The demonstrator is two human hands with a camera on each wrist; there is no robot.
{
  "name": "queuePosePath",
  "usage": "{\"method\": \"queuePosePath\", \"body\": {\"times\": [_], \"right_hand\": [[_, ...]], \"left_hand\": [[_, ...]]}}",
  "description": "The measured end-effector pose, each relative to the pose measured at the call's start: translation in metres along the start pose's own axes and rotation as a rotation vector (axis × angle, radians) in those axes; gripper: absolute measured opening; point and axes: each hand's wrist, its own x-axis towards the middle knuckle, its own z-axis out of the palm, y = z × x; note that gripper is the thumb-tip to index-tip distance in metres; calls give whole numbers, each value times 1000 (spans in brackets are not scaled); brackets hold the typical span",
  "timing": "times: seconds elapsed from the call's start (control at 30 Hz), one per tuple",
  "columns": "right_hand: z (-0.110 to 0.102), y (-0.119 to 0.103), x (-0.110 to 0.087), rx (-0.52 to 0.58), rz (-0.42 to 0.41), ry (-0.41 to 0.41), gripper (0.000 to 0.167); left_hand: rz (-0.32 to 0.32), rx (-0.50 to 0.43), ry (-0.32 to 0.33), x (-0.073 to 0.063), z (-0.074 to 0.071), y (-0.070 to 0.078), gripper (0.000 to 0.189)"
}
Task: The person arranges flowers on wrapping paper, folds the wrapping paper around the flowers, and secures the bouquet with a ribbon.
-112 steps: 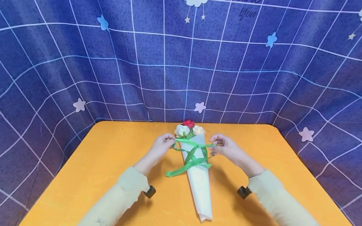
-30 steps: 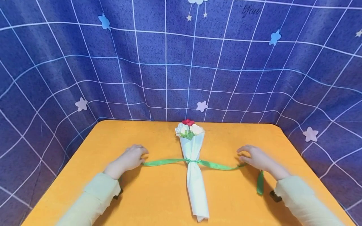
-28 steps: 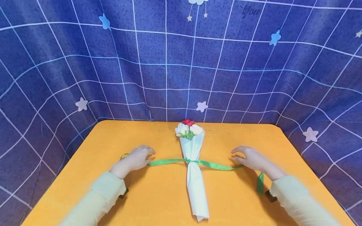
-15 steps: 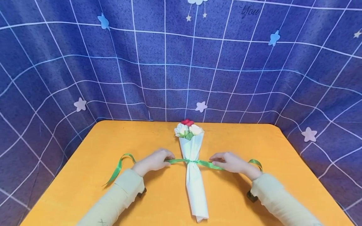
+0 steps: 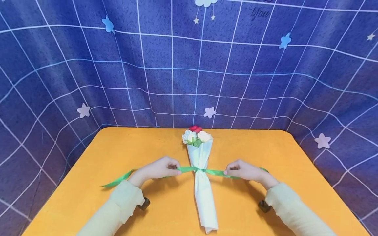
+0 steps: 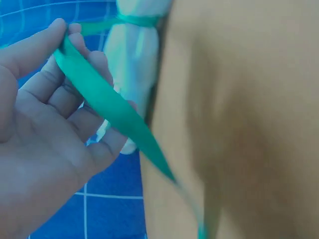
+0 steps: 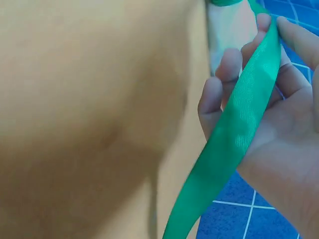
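A bouquet [image 5: 203,196] wrapped in white paper lies on the table, one red and two pale flowers showing at its far end. Green ribbon [image 5: 217,172] is cinched round its middle, drawing the paper into a waist. To the left of the knot, my left hand [image 5: 161,167] pinches one ribbon length between thumb and index finger; its loose end trails past the wrist. My right hand [image 5: 245,170] pinches the other length on the right. Both wrist views show the ribbon running down across the palm, the left ribbon tail [image 6: 107,99] and right ribbon tail [image 7: 239,119].
The orange table [image 5: 118,147] reaches back to a dark blue curtain [image 5: 159,78] with a white grid and stars, which also hangs along both sides. A small black device [image 5: 144,204] sits under the left wrist, another black device [image 5: 264,206] under the right.
Ribbon that lay loosely crossed over the bouquet is now tied tight round it. After spreading wide apart, both hands have come back in toward the knot and now pinch the ribbon.
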Motion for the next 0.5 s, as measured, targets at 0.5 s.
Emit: {"method": "queuePosePath", "body": {"times": [0.5], "right_hand": [[-4,-28,-5,170,2,-17,32]], "left_hand": [[-1,-125,125,0,-2,33,15]]}}
